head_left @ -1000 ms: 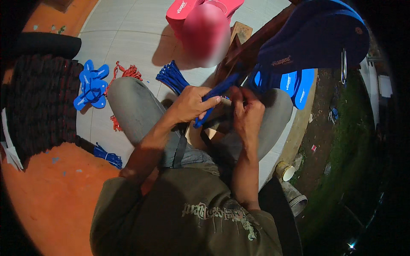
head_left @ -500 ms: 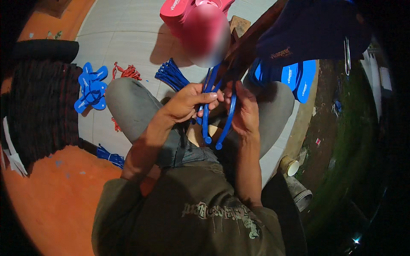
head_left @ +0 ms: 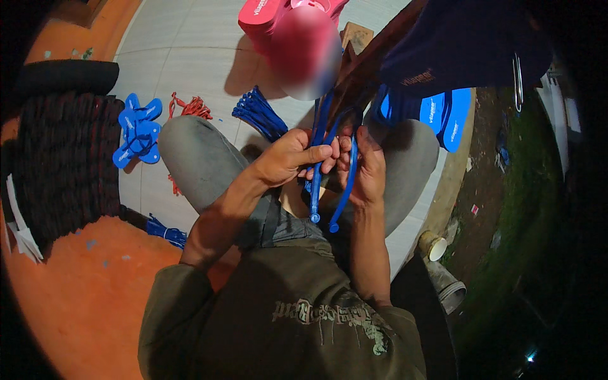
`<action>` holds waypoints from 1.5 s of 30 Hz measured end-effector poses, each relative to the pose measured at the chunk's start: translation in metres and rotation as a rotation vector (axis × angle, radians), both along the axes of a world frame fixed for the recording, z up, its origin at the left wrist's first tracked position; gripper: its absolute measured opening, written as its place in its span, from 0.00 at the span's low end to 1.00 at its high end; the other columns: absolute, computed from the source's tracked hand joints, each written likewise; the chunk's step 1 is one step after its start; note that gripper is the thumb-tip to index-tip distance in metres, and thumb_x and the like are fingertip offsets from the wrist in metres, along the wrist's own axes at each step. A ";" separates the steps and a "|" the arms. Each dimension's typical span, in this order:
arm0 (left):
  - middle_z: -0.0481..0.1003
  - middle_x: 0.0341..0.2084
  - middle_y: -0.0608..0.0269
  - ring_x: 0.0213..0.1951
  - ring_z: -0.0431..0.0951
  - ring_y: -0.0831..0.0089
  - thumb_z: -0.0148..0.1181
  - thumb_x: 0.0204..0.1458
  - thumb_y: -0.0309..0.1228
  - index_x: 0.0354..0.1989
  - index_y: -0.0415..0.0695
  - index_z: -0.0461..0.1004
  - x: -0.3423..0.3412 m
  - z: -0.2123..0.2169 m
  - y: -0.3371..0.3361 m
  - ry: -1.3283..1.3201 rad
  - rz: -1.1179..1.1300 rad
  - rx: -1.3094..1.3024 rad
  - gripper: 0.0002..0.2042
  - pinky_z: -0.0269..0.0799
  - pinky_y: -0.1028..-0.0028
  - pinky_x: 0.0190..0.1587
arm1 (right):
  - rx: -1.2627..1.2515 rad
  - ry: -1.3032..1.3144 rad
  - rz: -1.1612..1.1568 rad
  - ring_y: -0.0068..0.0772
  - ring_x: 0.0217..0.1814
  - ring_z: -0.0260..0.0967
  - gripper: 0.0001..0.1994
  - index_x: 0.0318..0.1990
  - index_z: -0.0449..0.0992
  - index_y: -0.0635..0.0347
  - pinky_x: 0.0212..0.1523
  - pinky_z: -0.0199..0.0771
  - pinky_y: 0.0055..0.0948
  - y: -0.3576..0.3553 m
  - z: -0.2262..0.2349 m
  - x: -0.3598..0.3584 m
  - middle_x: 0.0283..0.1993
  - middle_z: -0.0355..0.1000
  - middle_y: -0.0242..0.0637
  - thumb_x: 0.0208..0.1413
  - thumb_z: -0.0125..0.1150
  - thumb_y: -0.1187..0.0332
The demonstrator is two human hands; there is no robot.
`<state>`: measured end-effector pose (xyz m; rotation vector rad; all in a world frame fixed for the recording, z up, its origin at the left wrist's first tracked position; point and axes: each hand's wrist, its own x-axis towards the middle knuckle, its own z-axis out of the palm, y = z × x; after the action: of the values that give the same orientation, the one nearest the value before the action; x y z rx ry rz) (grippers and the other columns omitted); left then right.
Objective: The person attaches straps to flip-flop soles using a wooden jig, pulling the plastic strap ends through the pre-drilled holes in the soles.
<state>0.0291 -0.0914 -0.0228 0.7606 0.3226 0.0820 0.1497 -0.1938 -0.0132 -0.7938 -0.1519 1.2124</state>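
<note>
using the dark wooden beam as landmark. blue straps are on the body side of the beam's lower end, between the hands, long axis running from the beam toward the lap, plug ends lapward. left hand is left of the beam end, closed in a thumb-over-fingers pinch on the left blue strap. right hand is lapward of the beam, half curled, thumb and fingertips pinching the right blue strap. that one bows toward the left strap, so its plug sits near the other plug, not touching. left plug is nearer the left hand, right plug nearer the right. can't tell if the straps join higher up, dark there. blue strap bundle is left of the beam on the floor, blue slippers farther left. pink soles beyond, to its left; blue soles to its right.
</note>
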 end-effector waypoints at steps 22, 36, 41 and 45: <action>0.70 0.14 0.52 0.13 0.70 0.64 0.47 0.53 0.34 0.32 0.36 0.64 -0.004 -0.033 -0.003 0.422 0.180 1.147 0.11 0.64 0.69 0.17 | -0.239 -0.679 -0.252 0.30 0.36 0.70 0.17 0.43 0.71 0.66 0.38 0.71 0.30 0.032 -0.036 0.011 0.35 0.71 0.38 0.57 0.48 0.60; 0.63 0.47 0.51 0.48 0.66 0.66 0.63 0.40 0.48 0.60 0.43 0.45 0.005 -0.020 0.003 0.193 0.285 0.603 0.43 0.62 0.68 0.49 | 0.036 -1.036 -0.436 0.14 0.23 0.57 0.09 0.33 0.71 0.65 0.24 0.55 0.14 -0.013 0.151 0.060 0.25 0.66 0.29 0.57 0.47 0.68; 0.64 0.45 0.52 0.45 0.67 0.67 0.63 0.41 0.45 0.60 0.43 0.47 0.006 -0.022 0.006 0.226 0.303 0.629 0.41 0.63 0.69 0.48 | -0.003 -1.230 -0.357 0.15 0.23 0.59 0.07 0.34 0.72 0.65 0.23 0.56 0.15 -0.009 0.150 0.073 0.24 0.67 0.29 0.56 0.50 0.71; 0.65 0.45 0.52 0.44 0.68 0.68 0.64 0.41 0.44 0.59 0.43 0.48 0.009 -0.028 0.010 0.218 0.328 0.621 0.40 0.63 0.70 0.47 | -0.095 -1.402 -0.191 0.20 0.23 0.62 0.06 0.33 0.72 0.66 0.24 0.60 0.21 -0.012 0.163 0.086 0.23 0.68 0.34 0.53 0.53 0.71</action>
<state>0.0385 -0.0819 -0.0511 1.3303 0.6436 0.4248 0.2353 -0.2061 0.1496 -1.5844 -1.1270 0.2937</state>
